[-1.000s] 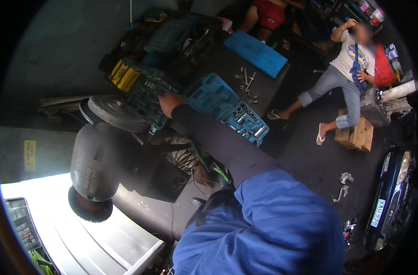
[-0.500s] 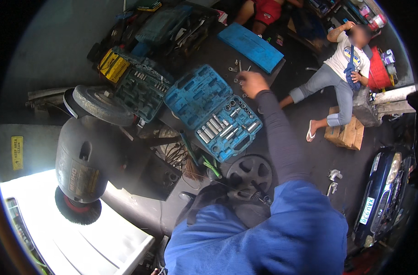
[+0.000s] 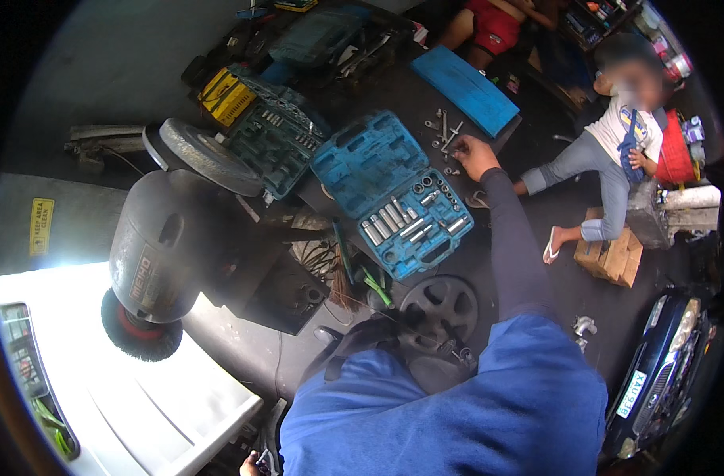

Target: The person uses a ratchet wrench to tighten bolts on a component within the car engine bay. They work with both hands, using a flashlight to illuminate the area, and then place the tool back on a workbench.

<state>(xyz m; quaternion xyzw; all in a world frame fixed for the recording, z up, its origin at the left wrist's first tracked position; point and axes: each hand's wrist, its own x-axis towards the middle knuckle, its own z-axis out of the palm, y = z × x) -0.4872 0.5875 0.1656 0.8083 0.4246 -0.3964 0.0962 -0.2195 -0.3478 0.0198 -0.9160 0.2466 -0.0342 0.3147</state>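
My right hand (image 3: pixel 475 156) reaches over a dark surface beyond the open blue socket case, its fingers curled together. Against the fingertips lies a slim T-shaped metal bar (image 3: pixel 454 133); whether they grip it or something smaller is hidden. Loose metal tools (image 3: pixel 439 125) and small sockets lie around them. The blue socket case (image 3: pixel 354 182) holds chrome sockets (image 3: pixel 384 222) in its near half, with some slots bare. At the lower left edge only part of my left hand (image 3: pixel 249 465) shows, fingers bent beside a greyish metal piece; what it holds is unclear.
A flat blue case (image 3: pixel 467 89) lies beyond my right hand. Left stand a dark green socket case (image 3: pixel 271 151) and a bench grinder (image 3: pixel 160 246) with a wire wheel. A seated person (image 3: pixel 616 151) is at right, another (image 3: pixel 493 28) at the far side. A car front (image 3: pixel 659 357) stands lower right.
The view has shifted, so the scene sits further right. My right hand has moved slightly among the loose tools, and the T-shaped bar now shows at its fingertips. More of my left hand shows.
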